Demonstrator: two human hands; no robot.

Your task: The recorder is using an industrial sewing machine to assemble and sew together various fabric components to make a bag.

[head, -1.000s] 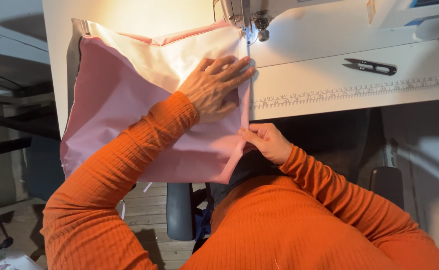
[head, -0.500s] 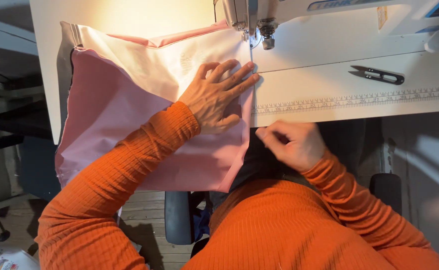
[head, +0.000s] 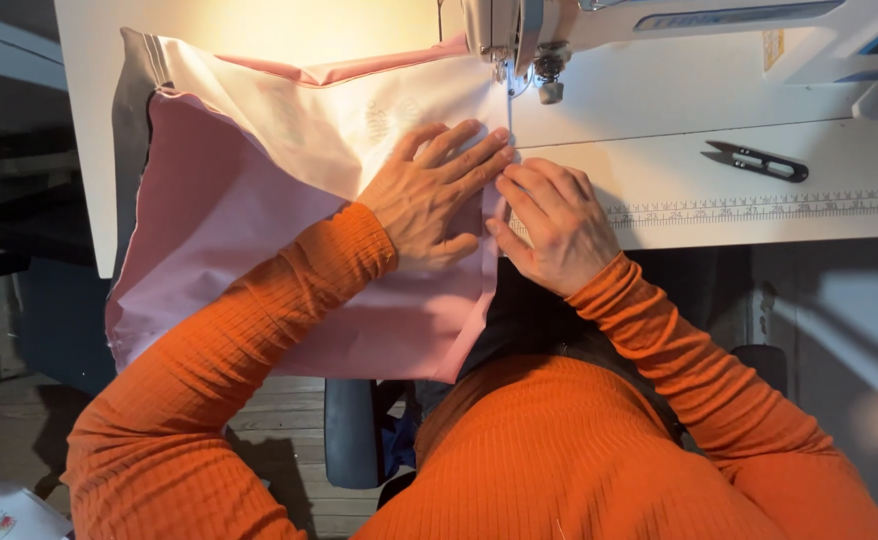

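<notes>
The cloth [head: 249, 230] lies on the left part of the counter [head: 659, 110], its near end hanging over the near edge. The sewing machine [head: 599, 25] stands at the far side, its needle [head: 508, 85] just above the cloth's right edge. The left hand [head: 434, 190] rests flat on the cloth, near the needle. The right hand [head: 549, 220] lies just right of it, touching the cloth's right edge. Right of both hands, well apart, the snips [head: 757, 161] lie on the counter. The ruler strip [head: 759, 208] runs along the counter's near edge, nearer than the snips.
</notes>
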